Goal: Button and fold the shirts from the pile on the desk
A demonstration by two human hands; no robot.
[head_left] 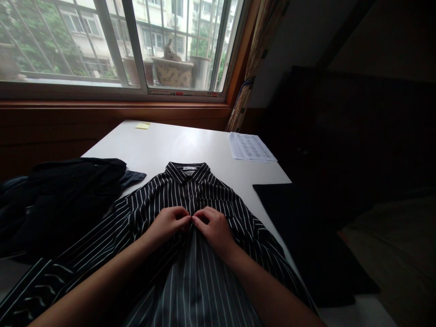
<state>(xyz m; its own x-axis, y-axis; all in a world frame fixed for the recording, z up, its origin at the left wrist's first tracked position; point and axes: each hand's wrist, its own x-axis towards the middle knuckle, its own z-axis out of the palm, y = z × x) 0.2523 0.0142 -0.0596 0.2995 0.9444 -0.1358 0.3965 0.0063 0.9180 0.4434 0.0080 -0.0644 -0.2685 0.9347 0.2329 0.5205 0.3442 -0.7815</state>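
Note:
A black shirt with white stripes [153, 193] lies spread front side up, its collar pointing toward the window and its sleeves out to both sides. My left hand [172, 222] pinches the front opening at mid-chest, thumb and fingertips together. Right beside it, my right hand [213, 227] pinches the other edge, so the fingertips of both hands nearly meet. A button [190, 196] shows on the placket above them. Whatever small part sits between my fingertips is hidden. Below my hands the front panels hang slightly apart, and a greyer striped area shows there.
The shirt rests on a white table [163, 141]. Dark folded clothes [68, 195] are heaped at the left, and a dark cloth [299, 236] hangs over the right edge. Printed sheets [250, 146] and a yellow sticky note [142, 126] lie toward the back, below a window.

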